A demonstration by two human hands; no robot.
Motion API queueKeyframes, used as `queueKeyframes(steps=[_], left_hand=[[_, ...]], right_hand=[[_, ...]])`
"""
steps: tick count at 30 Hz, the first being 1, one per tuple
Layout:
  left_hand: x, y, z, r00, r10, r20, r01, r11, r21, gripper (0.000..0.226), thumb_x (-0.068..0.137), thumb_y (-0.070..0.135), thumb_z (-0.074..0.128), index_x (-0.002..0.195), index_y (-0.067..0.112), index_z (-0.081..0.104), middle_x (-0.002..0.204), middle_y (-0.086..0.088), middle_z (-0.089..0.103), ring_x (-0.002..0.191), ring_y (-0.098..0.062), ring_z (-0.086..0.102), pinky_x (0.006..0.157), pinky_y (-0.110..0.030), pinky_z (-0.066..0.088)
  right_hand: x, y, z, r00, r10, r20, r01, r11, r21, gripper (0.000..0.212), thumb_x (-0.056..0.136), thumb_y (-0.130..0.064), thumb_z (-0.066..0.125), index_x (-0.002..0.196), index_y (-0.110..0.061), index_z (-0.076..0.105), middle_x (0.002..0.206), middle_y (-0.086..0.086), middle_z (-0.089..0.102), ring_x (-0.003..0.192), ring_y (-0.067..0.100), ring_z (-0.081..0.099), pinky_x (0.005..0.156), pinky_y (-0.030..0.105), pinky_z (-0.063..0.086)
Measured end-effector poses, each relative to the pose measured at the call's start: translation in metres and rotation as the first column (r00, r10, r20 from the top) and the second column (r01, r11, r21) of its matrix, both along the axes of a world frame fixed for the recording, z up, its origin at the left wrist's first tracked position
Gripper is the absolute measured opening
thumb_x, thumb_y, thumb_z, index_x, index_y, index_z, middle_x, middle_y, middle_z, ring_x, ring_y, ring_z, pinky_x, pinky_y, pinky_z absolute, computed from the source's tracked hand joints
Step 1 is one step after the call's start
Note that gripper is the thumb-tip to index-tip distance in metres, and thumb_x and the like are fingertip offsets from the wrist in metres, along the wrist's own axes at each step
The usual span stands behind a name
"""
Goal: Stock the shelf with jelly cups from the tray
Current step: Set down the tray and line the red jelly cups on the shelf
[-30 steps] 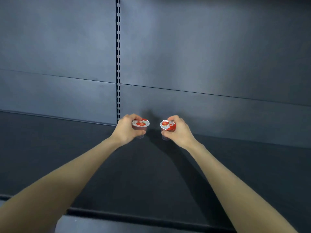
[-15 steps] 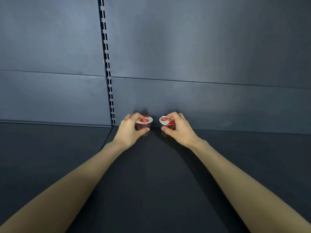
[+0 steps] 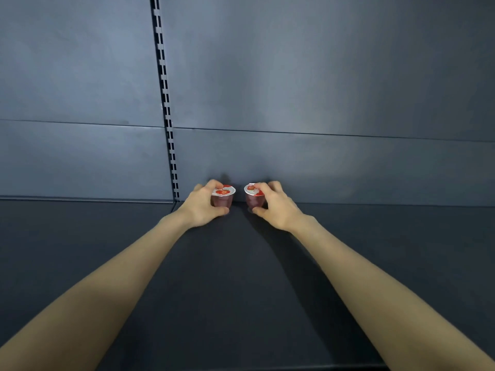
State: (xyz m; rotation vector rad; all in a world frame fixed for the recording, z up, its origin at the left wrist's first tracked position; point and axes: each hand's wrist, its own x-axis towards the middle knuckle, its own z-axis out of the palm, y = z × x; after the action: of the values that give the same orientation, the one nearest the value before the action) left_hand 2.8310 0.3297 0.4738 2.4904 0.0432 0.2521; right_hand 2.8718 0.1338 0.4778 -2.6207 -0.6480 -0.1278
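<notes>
Head view: L hand (image 3: 201, 207) grips the left jelly cup (image 3: 223, 195), R hand (image 3: 278, 207) grips the right jelly cup (image 3: 253, 194), both at the back of the shelf (image 3: 241, 277), near the rear panel (image 3: 294, 89). Cups look light, thin plastic w/ foil lids (crushable, I'd guess), so hold the sides. Shelf is dark, flat; slotted upright (image 3: 166, 103) stands left.

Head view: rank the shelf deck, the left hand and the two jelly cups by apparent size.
1. shelf deck, by far the largest
2. left hand
3. left cup and right cup, tied: they look alike and each is partly covered, so they are not ranked.
</notes>
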Motion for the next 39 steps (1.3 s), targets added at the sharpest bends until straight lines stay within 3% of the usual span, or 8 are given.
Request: queueKeyframes(steps=[3,7,13,18,22,27,31,39], left_hand=[[-0.013,-0.006,0.013,1.0,0.021,0.017,-0.023,0.991,0.131,0.061,0.079,0.03,0.071,0.133,0.021,0.043,0.125,-0.01,0.04,0.12,-0.029,0.042,0.104,-0.038,0.036],[-0.042,-0.027,0.039,0.998,0.011,0.066,-0.029,0.963,0.269,0.052,0.083,0.031,0.065,0.13,0.019,0.047,0.128,-0.01,0.046,0.123,-0.03,0.039,0.1,-0.04,0.038],[-0.119,-0.089,0.055,0.987,-0.023,0.161,-0.023,0.961,0.276,0.046,0.086,0.034,0.062,0.127,0.017,0.05,0.122,-0.009,0.053,0.117,-0.029,0.045,0.098,-0.043,0.04],[-0.212,-0.164,0.022,0.971,0.0,0.241,-0.082,0.94,0.332,0.051,0.088,0.033,0.061,0.133,0.015,0.046,0.133,-0.01,0.046,0.124,-0.031,0.041,0.1,-0.045,0.037],[-0.275,-0.223,-0.011,0.957,-0.026,0.289,-0.097,0.91,0.403,0.053,0.089,0.035,0.058,0.136,0.013,0.045,0.132,-0.008,0.047,0.118,-0.029,0.044,0.095,-0.041,0.036],[-0.324,-0.264,-0.065,0.927,-0.08,0.367,-0.099,0.89,0.445,0.05,0.084,0.028,0.068,0.127,0.006,0.054,0.119,-0.012,0.057,0.105,-0.035,0.054,0.087,-0.045,0.043],[-0.347,-0.284,-0.124,0.958,-0.087,0.274,-0.051,0.887,0.459,0.052,0.08,0.029,0.072,0.123,0.004,0.057,0.118,-0.013,0.059,0.105,-0.036,0.058,0.089,-0.048,0.044],[-0.382,-0.309,-0.266,0.991,-0.072,-0.111,0.105,0.936,0.335,0.056,0.086,0.032,0.065,0.134,0.008,0.048,0.133,-0.012,0.05,0.123,-0.033,0.047,0.106,-0.044,0.03]], right_hand=[[-0.009,-0.011,0.014,1.0,-0.009,0.021,0.01,0.999,-0.048,0.06,0.089,-0.026,0.063,0.141,-0.021,0.034,0.141,0.008,0.028,0.119,0.035,0.048,0.098,0.043,0.042],[-0.03,-0.035,0.038,0.997,-0.012,0.072,0.019,0.994,-0.107,0.047,0.089,-0.026,0.062,0.132,-0.017,0.046,0.143,0.008,0.028,0.124,0.032,0.044,0.1,0.042,0.04],[-0.1,-0.094,0.05,0.987,0.041,0.158,-0.021,0.992,-0.123,0.043,0.092,-0.026,0.058,0.132,-0.016,0.046,0.139,0.005,0.033,0.121,0.029,0.045,0.097,0.04,0.041],[-0.182,-0.169,0.028,0.974,0.136,0.183,-0.115,0.986,-0.122,0.045,0.094,-0.027,0.055,0.136,-0.015,0.043,0.138,0.003,0.035,0.122,0.027,0.043,0.097,0.042,0.042],[-0.242,-0.226,0.0,0.969,0.159,0.189,-0.144,0.985,-0.094,0.044,0.095,-0.027,0.054,0.136,-0.015,0.043,0.138,0.002,0.036,0.123,0.023,0.04,0.093,0.04,0.042],[-0.292,-0.276,-0.056,0.976,0.149,0.157,-0.146,0.989,-0.029,0.043,0.094,-0.026,0.055,0.135,-0.015,0.043,0.139,0.002,0.036,0.126,0.022,0.036,0.095,0.039,0.044],[-0.319,-0.3,-0.116,0.995,0.082,0.062,-0.08,0.996,-0.031,0.047,0.095,-0.027,0.054,0.139,-0.015,0.04,0.146,0.003,0.03,0.13,0.022,0.032,0.092,0.037,0.043],[-0.364,-0.324,-0.269,0.962,-0.02,-0.273,-0.026,0.986,-0.164,0.05,0.095,-0.027,0.053,0.141,-0.015,0.038,0.15,0.005,0.026,0.136,0.024,0.028,0.1,0.036,0.04]])
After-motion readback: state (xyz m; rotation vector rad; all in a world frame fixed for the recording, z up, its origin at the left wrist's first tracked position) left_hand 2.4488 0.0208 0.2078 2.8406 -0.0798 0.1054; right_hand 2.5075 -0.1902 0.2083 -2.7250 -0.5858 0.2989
